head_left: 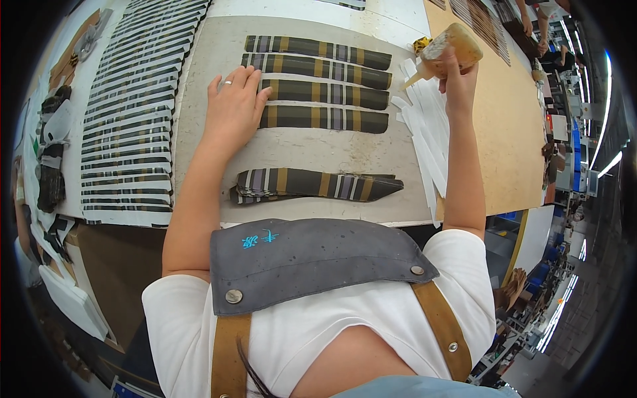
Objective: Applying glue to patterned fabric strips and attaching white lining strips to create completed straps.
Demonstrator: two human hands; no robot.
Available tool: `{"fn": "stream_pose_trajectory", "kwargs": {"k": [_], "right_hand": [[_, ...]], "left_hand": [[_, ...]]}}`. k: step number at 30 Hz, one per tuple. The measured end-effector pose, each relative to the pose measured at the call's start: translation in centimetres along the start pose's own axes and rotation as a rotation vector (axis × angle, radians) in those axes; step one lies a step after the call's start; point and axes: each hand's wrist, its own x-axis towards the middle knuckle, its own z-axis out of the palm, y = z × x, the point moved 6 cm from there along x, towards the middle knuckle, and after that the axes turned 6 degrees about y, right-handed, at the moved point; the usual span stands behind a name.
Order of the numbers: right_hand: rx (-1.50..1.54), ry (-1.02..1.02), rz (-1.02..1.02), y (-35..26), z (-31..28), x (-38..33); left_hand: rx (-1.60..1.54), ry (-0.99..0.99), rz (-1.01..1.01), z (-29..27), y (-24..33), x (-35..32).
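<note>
Hands at the desk (199,99): our left hand (233,106), grip released, lies flat on striped fabric strips (325,106); our right hand (459,83) clenches a tilted glue bottle (448,50) above white strips (424,132).

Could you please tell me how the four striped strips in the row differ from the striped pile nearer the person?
The four striped strips lie singly, flat and parallel; the striped pile is stacked, edges fanned. The left hand rests on the strips' ends; the pile is untouched. Both share the same dark plaid fabric and lie on the grey board.
</note>
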Motion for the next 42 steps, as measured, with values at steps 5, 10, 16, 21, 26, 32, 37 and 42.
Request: {"fn": "stream_pose_trajectory", "kwargs": {"k": [5, 10, 16, 21, 26, 32, 37, 42], "right_hand": [[0.524, -0.177, 0.234, 0.7, 5.2, -1.0], [0.44, -0.294, 0.094, -0.7, 12.4, -3.2], [0.313, -0.446, -0.163, -2.4, 17.7, -4.6], [0.26, -0.53, -0.223, -3.6, 19.1, -5.5], [0.282, -0.467, -0.127, -3.8, 18.6, -5.5], [0.206, -0.523, -0.32, -3.7, 18.8, -5.6], [0.099, -0.487, -0.283, -4.8, 17.8, -5.8], [0.247, -0.438, -0.412, -3.3, 15.9, -4.9]], "left_hand": [[-0.021, 0.014, -0.006, -0.1, -0.2, -0.2], [-0.092, 0.028, -0.014, -0.2, -0.5, -0.1], [-0.166, 0.022, -0.05, -0.5, -0.7, 0.0], [-0.195, 0.022, -0.065, -0.4, -1.0, 0.0], [-0.215, 0.036, -0.056, -0.5, -1.0, 0.0], [-0.203, 0.033, -0.058, -0.4, -1.0, 0.1], [-0.186, 0.045, -0.048, -0.4, -1.0, -0.1], [-0.171, 0.046, -0.033, -0.3, -0.9, 0.1]]}}
